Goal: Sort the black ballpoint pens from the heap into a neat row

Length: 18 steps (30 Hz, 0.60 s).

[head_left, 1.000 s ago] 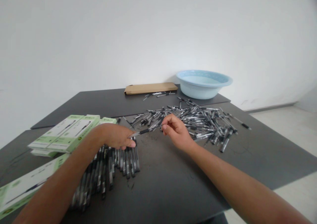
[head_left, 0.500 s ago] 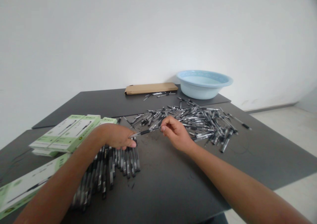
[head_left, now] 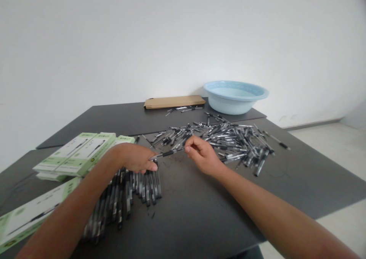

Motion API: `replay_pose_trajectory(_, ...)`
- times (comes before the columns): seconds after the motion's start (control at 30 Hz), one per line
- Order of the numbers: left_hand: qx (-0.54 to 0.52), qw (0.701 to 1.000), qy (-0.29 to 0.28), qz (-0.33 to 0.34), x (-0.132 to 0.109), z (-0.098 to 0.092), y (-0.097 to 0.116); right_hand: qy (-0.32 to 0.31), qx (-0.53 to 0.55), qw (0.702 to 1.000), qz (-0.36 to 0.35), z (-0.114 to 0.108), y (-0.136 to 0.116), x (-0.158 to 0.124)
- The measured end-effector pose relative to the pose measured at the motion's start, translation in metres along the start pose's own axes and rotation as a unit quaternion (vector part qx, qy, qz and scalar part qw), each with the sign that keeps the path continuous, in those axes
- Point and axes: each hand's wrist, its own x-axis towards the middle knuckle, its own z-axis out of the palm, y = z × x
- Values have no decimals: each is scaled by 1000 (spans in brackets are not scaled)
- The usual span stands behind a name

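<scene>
Both hands hold one pen between them above the dark table. My right hand pinches its right end with thumb and fingers closed. My left hand is curled, palm down, its fingertips on the pen's left tip. Under my left hand lies a neat row of pens side by side. Beyond my right hand spreads a loose heap of pens.
Green-and-white pen boxes lie at the left, with another box at the near left edge. At the back stand a pale blue basin and a flat brown cardboard piece. The table's right edge drops to a light floor.
My right hand has drifted slightly left and down with the pen. My left hand has stayed in place.
</scene>
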Motion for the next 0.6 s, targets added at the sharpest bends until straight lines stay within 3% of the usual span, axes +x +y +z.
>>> replay_pose_trajectory(0.6,4,1000,0,-11,1,0,1,5,-10,1000,-6,0,-1,-3)
